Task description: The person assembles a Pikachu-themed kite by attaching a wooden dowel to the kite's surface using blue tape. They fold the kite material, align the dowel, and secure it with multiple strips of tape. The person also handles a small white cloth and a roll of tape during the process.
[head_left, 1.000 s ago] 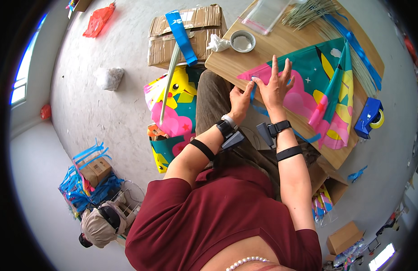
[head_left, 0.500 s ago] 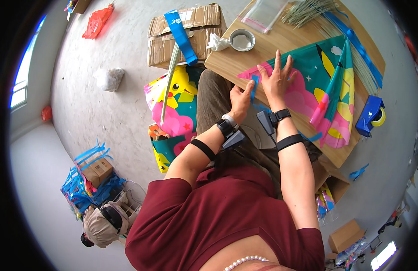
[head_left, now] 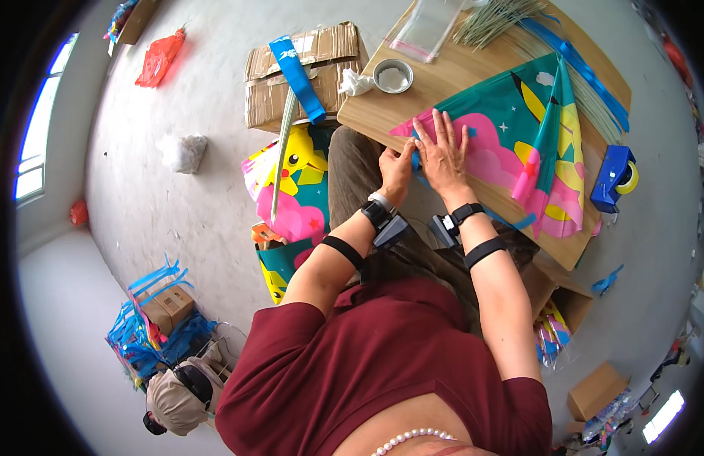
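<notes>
A teal, pink and yellow kite-like fabric piece (head_left: 481, 159) lies on the wooden table (head_left: 428, 83), its pointed corner toward my hands and its right side folded over. My right hand (head_left: 443, 159) rests flat on the pink part by that corner, fingers stretched out. Beside it, at the table's near edge, my left hand (head_left: 396, 169) pinches a blue ribbon strip (head_left: 416, 159) between thumb and fingers. The strip is mostly hidden by the hands. Another blue ribbon end (head_left: 525, 221) sticks out from under the fabric's lower edge.
A round tin (head_left: 393, 76) and crumpled white tissue (head_left: 355, 82) stand at the table's left corner. Behind are clear plastic bags (head_left: 422, 30) and thin sticks (head_left: 492, 21). A blue tape dispenser (head_left: 613, 178) is at the right edge. A cardboard box (head_left: 264, 99) stands left; a person (head_left: 177, 399) is lower left.
My right hand has slid left and down across the fabric, close against my left hand. The blue strip is now more covered. The view has shifted slightly.
</notes>
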`<action>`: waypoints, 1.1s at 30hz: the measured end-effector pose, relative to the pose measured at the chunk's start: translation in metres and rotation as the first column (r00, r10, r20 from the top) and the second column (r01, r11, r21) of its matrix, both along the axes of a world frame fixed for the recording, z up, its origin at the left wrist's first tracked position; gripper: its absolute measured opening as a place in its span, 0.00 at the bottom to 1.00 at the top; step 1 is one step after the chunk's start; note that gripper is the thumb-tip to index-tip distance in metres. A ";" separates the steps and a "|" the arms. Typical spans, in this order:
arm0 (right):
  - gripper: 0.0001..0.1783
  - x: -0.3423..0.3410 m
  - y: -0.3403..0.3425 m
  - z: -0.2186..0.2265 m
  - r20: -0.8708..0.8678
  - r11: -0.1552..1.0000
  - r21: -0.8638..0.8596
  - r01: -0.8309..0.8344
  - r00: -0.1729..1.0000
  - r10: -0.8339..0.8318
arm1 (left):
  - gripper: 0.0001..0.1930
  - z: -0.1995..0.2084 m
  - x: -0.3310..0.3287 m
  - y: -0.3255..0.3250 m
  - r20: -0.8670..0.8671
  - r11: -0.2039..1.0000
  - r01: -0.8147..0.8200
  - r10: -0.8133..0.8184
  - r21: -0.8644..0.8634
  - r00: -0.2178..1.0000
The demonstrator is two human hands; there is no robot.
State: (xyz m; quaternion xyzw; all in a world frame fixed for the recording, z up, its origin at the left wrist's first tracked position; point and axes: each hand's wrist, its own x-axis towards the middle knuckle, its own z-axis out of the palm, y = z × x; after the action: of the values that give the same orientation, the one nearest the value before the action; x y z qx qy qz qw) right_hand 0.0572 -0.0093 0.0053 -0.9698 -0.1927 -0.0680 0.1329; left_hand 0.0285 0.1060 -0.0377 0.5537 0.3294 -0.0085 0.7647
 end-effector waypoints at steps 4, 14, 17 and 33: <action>0.27 0.002 -0.014 -0.004 0.008 0.995 -0.038 -0.094 0.996 0.094 | 0.15 0.001 0.000 0.002 0.056 0.999 0.006 -0.003 -0.054 0.998; 0.27 0.003 -0.020 0.008 -0.178 0.989 0.138 0.051 0.984 -0.026 | 0.17 0.006 0.002 0.019 -0.085 0.948 0.205 -0.231 -0.242 0.969; 0.26 -0.013 -0.047 0.029 0.043 0.976 0.206 0.072 0.996 -0.082 | 0.22 -0.007 0.004 0.043 -0.126 0.912 0.277 -0.327 -0.301 0.937; 0.16 -0.070 -0.257 -0.004 -0.182 0.639 0.098 0.763 0.645 -0.742 | 0.22 0.044 0.057 0.028 -0.087 0.054 0.135 -0.522 0.989 0.849</action>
State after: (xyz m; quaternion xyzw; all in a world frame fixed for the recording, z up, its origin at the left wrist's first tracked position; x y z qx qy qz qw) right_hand -0.0131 -0.2661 0.0010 -0.9493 0.2442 -0.0722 0.1845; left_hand 0.0855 0.1336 0.0059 0.9661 -0.0025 0.1133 0.2320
